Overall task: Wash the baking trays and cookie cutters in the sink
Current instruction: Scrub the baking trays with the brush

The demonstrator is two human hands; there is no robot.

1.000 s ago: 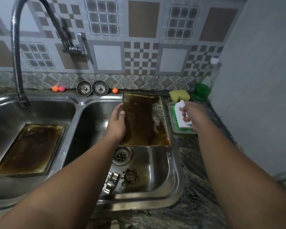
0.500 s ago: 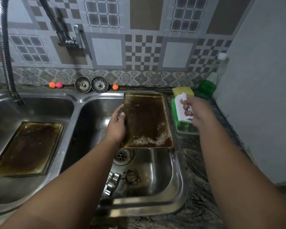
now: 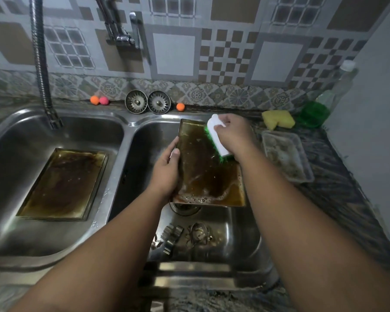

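Observation:
A greasy brown baking tray [image 3: 203, 176] leans tilted over the right sink basin [image 3: 241, 248], with foam along its near edge. My left hand [image 3: 167, 170] grips the tray's left rim. My right hand [image 3: 232, 134] holds a white scrub brush [image 3: 216, 136] whose green bristles press on the tray's upper right part. A second dirty baking tray [image 3: 63, 183] lies flat in the left basin [image 3: 14, 140]. Several metal cookie cutters [image 3: 185, 237] sit on the bottom of the right basin, near the front.
A flexible faucet hose [image 3: 41, 64] hangs over the left basin. Two sink strainers [image 3: 148, 102] and small coloured balls [image 3: 99, 100] line the back ledge. On the right counter are a yellow sponge [image 3: 278, 119], a green soap bottle [image 3: 324, 102] and a clear plastic container [image 3: 286, 156].
My right hand lifted the brush off the plastic container on the counter and brought it left onto the tray. The left hand kept its hold on the tray's rim.

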